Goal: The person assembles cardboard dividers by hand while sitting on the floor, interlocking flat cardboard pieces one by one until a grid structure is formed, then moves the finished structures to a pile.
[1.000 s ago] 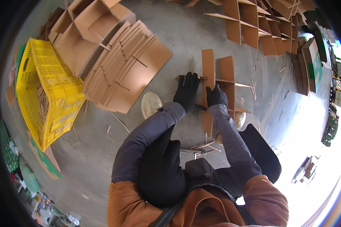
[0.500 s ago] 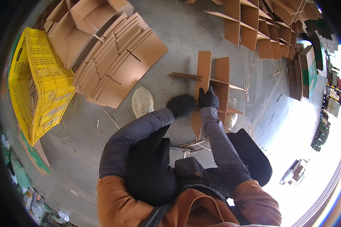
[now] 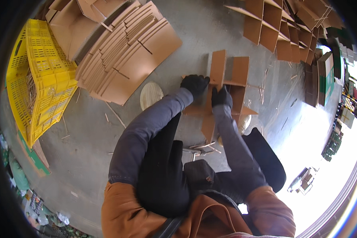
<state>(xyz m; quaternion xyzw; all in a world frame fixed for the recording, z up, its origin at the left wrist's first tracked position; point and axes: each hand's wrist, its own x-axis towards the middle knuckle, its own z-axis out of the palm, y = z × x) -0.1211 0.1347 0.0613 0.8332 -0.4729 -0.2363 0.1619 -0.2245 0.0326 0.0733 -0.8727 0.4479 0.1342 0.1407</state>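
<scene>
My left hand [image 3: 194,85], in a black glove, is closed on the left edge of a brown interlocking cardboard divider grid [image 3: 230,79], and my right hand [image 3: 221,97], gloved the same way, grips one of its upright strips just beside the left. I see the grid resting on the grey concrete floor [image 3: 194,35] in front of my knees. To my left lies a fanned stack of slotted brown cardboard sheets [image 3: 127,55], and beyond it a yellow perforated plastic crate [image 3: 39,79]. More assembled brown cardboard grids [image 3: 277,27] sit farther ahead to the right.
</scene>
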